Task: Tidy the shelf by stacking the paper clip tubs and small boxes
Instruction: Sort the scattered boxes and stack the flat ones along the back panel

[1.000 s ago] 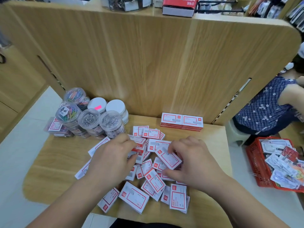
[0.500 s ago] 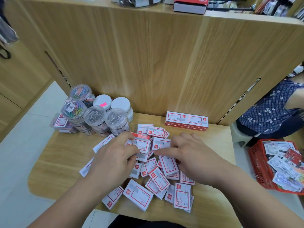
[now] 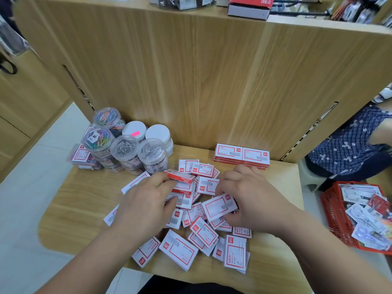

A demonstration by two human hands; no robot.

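Observation:
Several small white-and-red boxes (image 3: 191,230) lie scattered over the wooden shelf (image 3: 70,200). My left hand (image 3: 146,204) grips a few gathered boxes (image 3: 182,183), one of them turned red side up. My right hand (image 3: 248,198) holds a single box (image 3: 218,205) by its right end, just above the pile. A neat stack of the same boxes (image 3: 241,155) stands at the back against the panel. Clear round paper clip tubs (image 3: 125,149) stand stacked at the back left.
An upright wooden panel (image 3: 191,71) closes the back of the shelf. A red basket (image 3: 339,219) full of packets sits on the floor to the right. Behind it crouches a person in a blue patterned shirt (image 3: 347,143). A red-and-grey box (image 3: 250,7) sits on the top ledge.
My left hand has gathered boxes and tipped one red side up. My right hand has lifted one box off the pile.

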